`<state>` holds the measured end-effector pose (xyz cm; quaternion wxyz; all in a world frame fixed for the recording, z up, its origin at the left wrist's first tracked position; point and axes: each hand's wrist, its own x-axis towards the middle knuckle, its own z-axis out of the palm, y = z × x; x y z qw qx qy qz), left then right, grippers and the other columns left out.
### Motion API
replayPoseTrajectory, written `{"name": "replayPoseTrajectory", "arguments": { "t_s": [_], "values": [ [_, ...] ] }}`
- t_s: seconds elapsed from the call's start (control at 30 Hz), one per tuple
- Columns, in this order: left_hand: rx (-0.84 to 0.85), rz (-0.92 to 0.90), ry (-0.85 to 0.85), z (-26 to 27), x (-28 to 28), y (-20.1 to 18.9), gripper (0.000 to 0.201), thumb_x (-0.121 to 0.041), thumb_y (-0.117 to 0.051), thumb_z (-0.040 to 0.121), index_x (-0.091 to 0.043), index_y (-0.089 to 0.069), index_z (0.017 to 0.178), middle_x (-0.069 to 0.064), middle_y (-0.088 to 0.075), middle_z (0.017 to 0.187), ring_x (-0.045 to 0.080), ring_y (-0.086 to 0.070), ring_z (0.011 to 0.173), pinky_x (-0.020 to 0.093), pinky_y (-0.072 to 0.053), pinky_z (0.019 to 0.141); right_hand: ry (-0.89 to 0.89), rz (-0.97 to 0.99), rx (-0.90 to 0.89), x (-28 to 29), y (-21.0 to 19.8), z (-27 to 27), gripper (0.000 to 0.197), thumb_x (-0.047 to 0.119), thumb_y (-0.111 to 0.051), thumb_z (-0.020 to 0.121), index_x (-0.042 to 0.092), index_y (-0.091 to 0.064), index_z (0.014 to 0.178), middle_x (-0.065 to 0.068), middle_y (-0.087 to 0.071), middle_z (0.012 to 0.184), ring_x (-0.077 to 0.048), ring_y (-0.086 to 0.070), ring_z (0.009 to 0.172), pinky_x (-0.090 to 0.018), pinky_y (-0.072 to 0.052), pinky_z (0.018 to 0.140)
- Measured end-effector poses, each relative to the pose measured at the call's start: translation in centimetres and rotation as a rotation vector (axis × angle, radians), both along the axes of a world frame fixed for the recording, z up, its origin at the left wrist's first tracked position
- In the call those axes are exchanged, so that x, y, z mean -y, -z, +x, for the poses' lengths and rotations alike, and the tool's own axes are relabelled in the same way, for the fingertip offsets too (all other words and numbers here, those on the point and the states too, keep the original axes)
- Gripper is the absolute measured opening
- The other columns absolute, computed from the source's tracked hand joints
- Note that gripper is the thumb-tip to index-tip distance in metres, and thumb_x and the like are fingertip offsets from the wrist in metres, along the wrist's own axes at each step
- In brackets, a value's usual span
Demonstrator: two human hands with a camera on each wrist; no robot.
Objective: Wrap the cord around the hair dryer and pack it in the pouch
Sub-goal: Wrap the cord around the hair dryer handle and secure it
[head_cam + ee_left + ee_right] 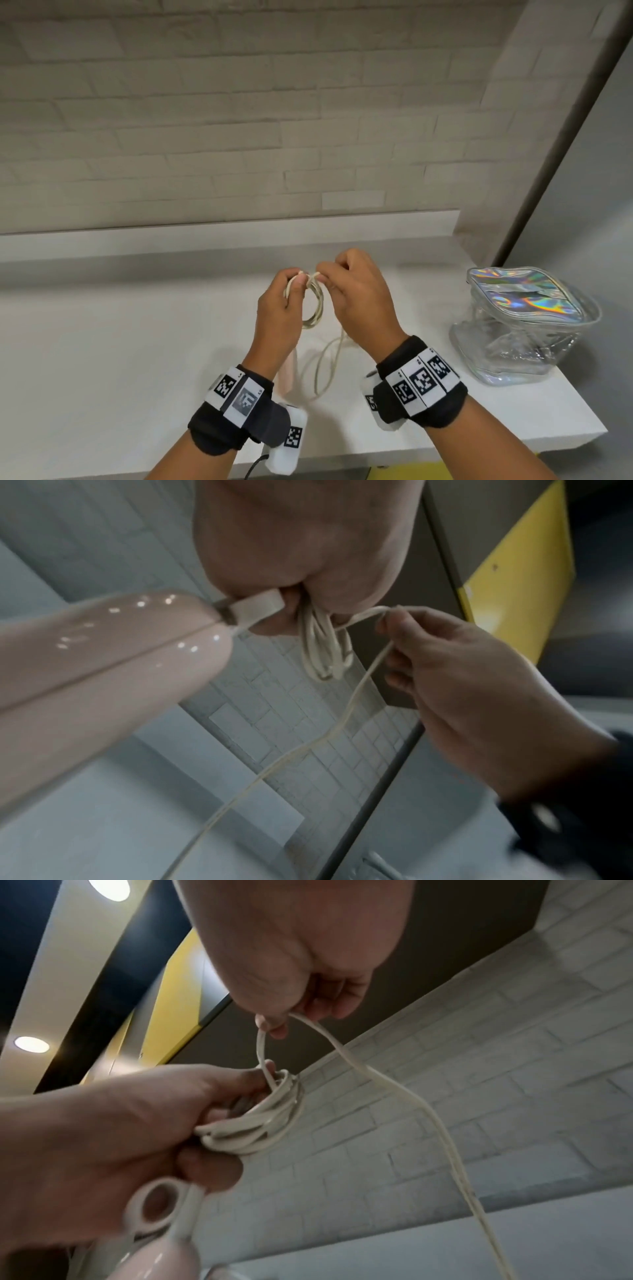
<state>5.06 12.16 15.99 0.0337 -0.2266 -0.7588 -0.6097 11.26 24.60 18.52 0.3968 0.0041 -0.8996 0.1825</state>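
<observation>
At the centre of the head view, my left hand (277, 301) grips the coiled cord (313, 308) while my right hand (356, 294) pinches a loop of it. Below them hangs the pink hair dryer (103, 669), and the shiny pouch (524, 325) stands at the right of the frame on the white counter (120, 359).
</observation>
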Motion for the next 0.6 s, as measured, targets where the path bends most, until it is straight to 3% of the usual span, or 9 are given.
{"name": "replayPoseTrajectory", "arguments": {
  "t_s": [0.07, 0.17, 0.3, 0.37, 0.43, 0.5, 0.6],
  "values": [
    [-0.049, -0.027, 0.060, 0.7, 0.0, -0.2, 0.019, -0.026, -0.043, 0.101, -0.025, -0.062, 0.102, -0.016, -0.059, 0.073, -0.001, -0.055, 0.070, 0.012, -0.040, 0.064, -0.032, -0.126, -0.017, -0.5, -0.7, -0.5, 0.024, 0.029, -0.049, 0.092, 0.015, -0.068, 0.087, 0.000, -0.047, 0.083, -0.018, -0.047, 0.078, -0.028, -0.042, 0.065],
    [-0.059, -0.036, 0.144, 1.2, 0.1, -0.7, 0.019, -0.033, -0.042, 0.100, -0.027, -0.060, 0.102, -0.018, -0.054, 0.065, 0.001, -0.047, 0.058, 0.015, -0.040, 0.057, -0.094, -0.337, 0.024, -1.3, -1.0, -1.5, 0.017, 0.024, -0.056, 0.095, 0.016, -0.072, 0.097, 0.004, -0.049, 0.083, -0.013, -0.051, 0.074, -0.016, -0.042, 0.066],
    [-0.039, 0.014, 0.103, 1.5, -0.1, -1.4, 0.007, -0.031, -0.056, 0.094, -0.028, -0.062, 0.095, -0.001, -0.064, 0.078, 0.009, -0.054, 0.067, 0.011, -0.044, 0.057, -0.071, -0.524, 0.086, -1.0, -0.7, -2.5, 0.015, 0.021, -0.059, 0.094, 0.016, -0.073, 0.097, 0.007, -0.051, 0.077, -0.007, -0.052, 0.069, -0.007, -0.038, 0.066],
    [-0.023, 0.049, 0.056, 1.5, -0.4, -1.5, 0.009, -0.029, -0.056, 0.095, -0.027, -0.064, 0.094, 0.000, -0.066, 0.079, 0.004, -0.057, 0.067, 0.007, -0.043, 0.055, -0.075, -0.676, 0.146, -0.9, -0.1, -2.8, 0.016, 0.021, -0.059, 0.094, 0.017, -0.074, 0.098, 0.007, -0.063, 0.083, -0.008, -0.061, 0.072, -0.013, -0.045, 0.071],
    [-0.031, 0.067, 0.031, 1.5, -0.5, -1.4, 0.013, -0.029, -0.054, 0.096, -0.026, -0.066, 0.094, -0.009, -0.068, 0.078, 0.001, -0.059, 0.068, 0.007, -0.042, 0.058, -0.090, -0.827, 0.209, -0.7, 0.4, -2.8, 0.016, 0.020, -0.060, 0.093, 0.019, -0.075, 0.097, 0.004, -0.073, 0.088, -0.012, -0.068, 0.076, -0.028, -0.055, 0.075],
    [-0.024, 0.073, 0.032, 1.5, -0.6, -1.2, 0.016, -0.030, -0.052, 0.097, -0.025, -0.067, 0.093, -0.016, -0.065, 0.067, 0.000, -0.057, 0.061, 0.007, -0.040, 0.056, -0.091, -0.898, 0.218, -0.4, 1.0, -2.6, 0.015, 0.019, -0.062, 0.092, 0.019, -0.076, 0.095, 0.004, -0.076, 0.086, -0.012, -0.071, 0.077, -0.038, -0.059, 0.078],
    [-0.006, 0.092, 0.037, 1.5, -0.7, -1.0, 0.020, -0.029, -0.049, 0.098, -0.027, -0.066, 0.089, -0.023, -0.058, 0.055, -0.004, -0.052, 0.053, 0.009, -0.038, 0.055, -0.140, -0.960, 0.251, -0.1, 1.1, -2.0, 0.014, 0.018, -0.062, 0.092, 0.015, -0.076, 0.095, 0.000, -0.076, 0.085, -0.015, -0.073, 0.076, -0.041, -0.059, 0.081]
  ]
}}
